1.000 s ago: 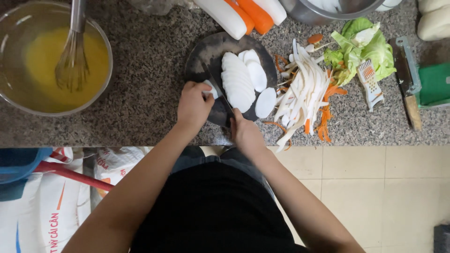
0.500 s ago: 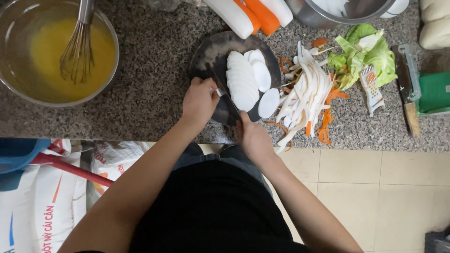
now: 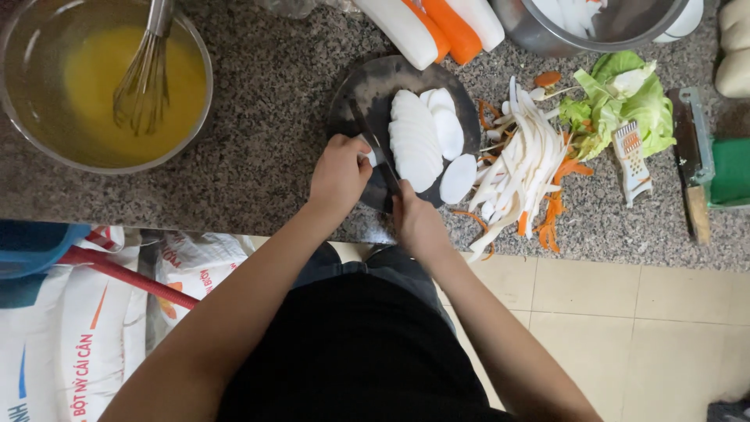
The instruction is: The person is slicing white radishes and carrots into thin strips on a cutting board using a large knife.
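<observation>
Knife (image 3: 375,152) blade pointing away, lengthwise

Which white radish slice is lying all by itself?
The oval slice at the board's right edge, nearest the peelings. The other slices overlap in a pile.

The countertop (image 3: 258,117) is speckled grey-and-black granite. Near its front edge a dark, nearly black round board (image 3: 367,86) carries white radish slices (image 3: 414,141). Beside these lie white and orange peelings (image 3: 523,172), then pale green cabbage leaves (image 3: 625,101). At the back edge rest white radishes (image 3: 394,27) and an orange carrot (image 3: 449,31). Toward the left corner a steel bowl (image 3: 23,117) holds bright yellow beaten egg (image 3: 101,86) and a silver whisk (image 3: 144,78). A green block (image 3: 730,172) sits at the right edge.
</observation>
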